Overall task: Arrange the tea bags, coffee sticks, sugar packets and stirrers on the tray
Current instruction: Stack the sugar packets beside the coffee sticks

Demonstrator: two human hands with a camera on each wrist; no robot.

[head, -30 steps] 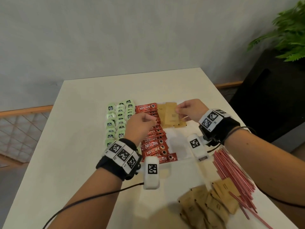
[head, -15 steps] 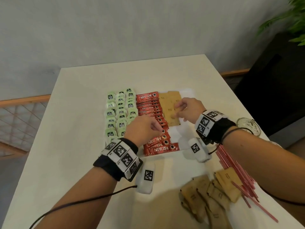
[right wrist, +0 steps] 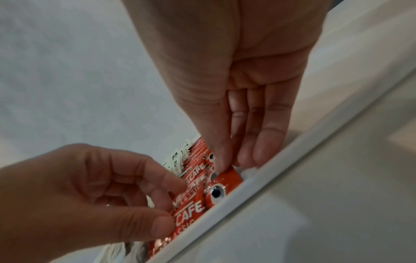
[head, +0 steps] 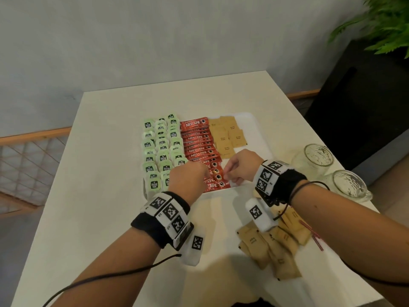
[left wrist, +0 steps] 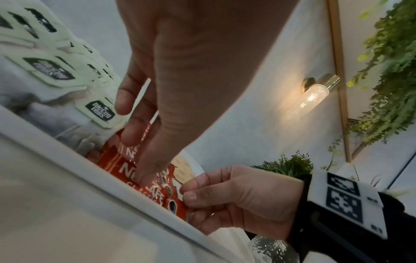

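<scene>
hands both at the coffee sticks [head: 200, 149] — left hand [head: 188, 180] and right hand [head: 241, 168] each pinching an end.

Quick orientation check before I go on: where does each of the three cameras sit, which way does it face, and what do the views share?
Head: worn on the head, looking forward and down at the tray; both forearms show.
Left wrist: looks along the left hand toward the wall lamp.
Right wrist: looks along the right hand toward the tray's near rim.
Shared: all three show both hands at the nearest coffee sticks.
</scene>
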